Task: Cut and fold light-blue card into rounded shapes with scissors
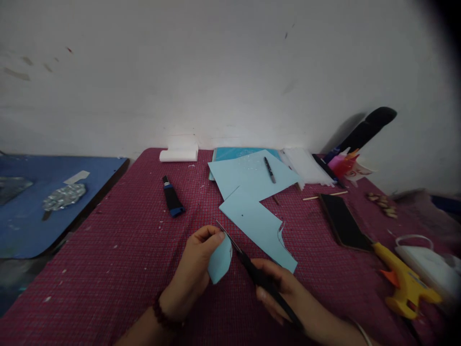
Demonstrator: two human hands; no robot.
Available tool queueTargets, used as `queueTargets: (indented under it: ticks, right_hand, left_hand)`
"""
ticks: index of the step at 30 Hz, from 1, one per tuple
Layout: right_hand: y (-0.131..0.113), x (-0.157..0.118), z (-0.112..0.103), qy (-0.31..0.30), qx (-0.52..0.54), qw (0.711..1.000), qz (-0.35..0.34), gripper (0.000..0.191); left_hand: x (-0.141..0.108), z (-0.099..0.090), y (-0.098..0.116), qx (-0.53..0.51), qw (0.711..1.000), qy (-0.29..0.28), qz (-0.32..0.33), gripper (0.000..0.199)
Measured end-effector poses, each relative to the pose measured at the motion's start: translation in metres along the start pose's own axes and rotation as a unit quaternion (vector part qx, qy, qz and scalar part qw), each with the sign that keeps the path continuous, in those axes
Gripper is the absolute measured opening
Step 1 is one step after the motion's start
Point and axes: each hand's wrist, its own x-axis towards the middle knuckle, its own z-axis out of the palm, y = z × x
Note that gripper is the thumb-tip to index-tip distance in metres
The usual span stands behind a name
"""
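My left hand [196, 264] pinches the top of a small rounded piece of light blue paper [220, 262], which hangs down to a point. Black-handled scissors [264, 283] are in my right hand [284, 290], their blades pointing up and left across the paper's top edge near my left fingertips. Just beyond my hands, a larger blue sheet with cut-out edges [254, 226] lies on the red checked cloth. It overlaps another blue sheet [241, 173], on which a black marker [270, 170] rests.
A utility knife [173, 198] lies to the left, a white roll [179, 154] behind it. At right are a dark block [344, 222], a thin stick [325, 195] and a yellow glue gun [405, 283]. Crumpled foil [65, 196] sits on a blue table [25, 230].
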Motion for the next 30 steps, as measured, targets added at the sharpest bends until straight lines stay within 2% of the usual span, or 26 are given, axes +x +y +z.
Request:
queueTargets:
  ticks: [2, 4, 8, 11, 15, 18, 20, 22, 24, 27, 30]
  right_hand:
    - [-0.003, 0.001, -0.005, 0.016, -0.043, 0.999, -0.028, 0.044]
    - [-0.007, 0.002, -0.011, 0.042, -0.128, 0.988, -0.072, 0.039]
    - [-0.009, -0.002, -0.016, 0.070, -0.337, 0.929, -0.134, 0.053]
    - [-0.007, -0.007, -0.012, 0.054, -0.430, 0.890, -0.141, 0.055]
    - [-0.013, -0.010, -0.008, 0.020, -0.464, 0.868, -0.178, 0.037]
    - [-0.019, -0.008, -0.010, 0.055, -0.411, 0.882, -0.223, 0.026]
    - [-0.023, -0.003, -0.011, 0.090, -0.312, 0.918, -0.228, 0.023]
    - [-0.028, 0.002, -0.008, 0.086, -0.172, 0.961, -0.200, 0.029]
    - [-0.034, 0.007, -0.003, 0.050, -0.036, 0.986, -0.156, 0.040]
    - [-0.044, 0.015, 0.006, 0.019, 0.097, 0.988, -0.117, 0.045]
    - [-0.046, 0.024, 0.011, 0.030, 0.180, 0.975, -0.127, 0.041]
  left_hand:
    - [0.001, -0.002, 0.005, -0.022, 1.000, 0.008, 0.005, 0.026]
    - [0.002, -0.006, 0.013, -0.053, 0.997, 0.044, 0.026, 0.024]
    - [0.006, -0.015, 0.027, -0.097, 0.985, 0.109, 0.090, 0.022]
    - [0.006, -0.016, 0.031, -0.097, 0.983, 0.103, 0.116, 0.024]
    - [0.005, -0.015, 0.027, -0.083, 0.987, 0.061, 0.122, 0.027]
    - [0.003, -0.014, 0.019, -0.070, 0.992, -0.013, 0.106, 0.027]
    - [0.001, -0.013, 0.012, -0.065, 0.992, -0.062, 0.090, 0.024]
    - [0.000, -0.012, 0.005, -0.062, 0.990, -0.091, 0.088, 0.022]
    - [0.000, -0.013, -0.001, -0.050, 0.989, -0.106, 0.095, 0.019]
    - [0.000, -0.014, -0.003, -0.025, 0.985, -0.113, 0.124, 0.016]
    - [-0.002, -0.015, -0.001, 0.010, 0.978, -0.100, 0.182, 0.015]
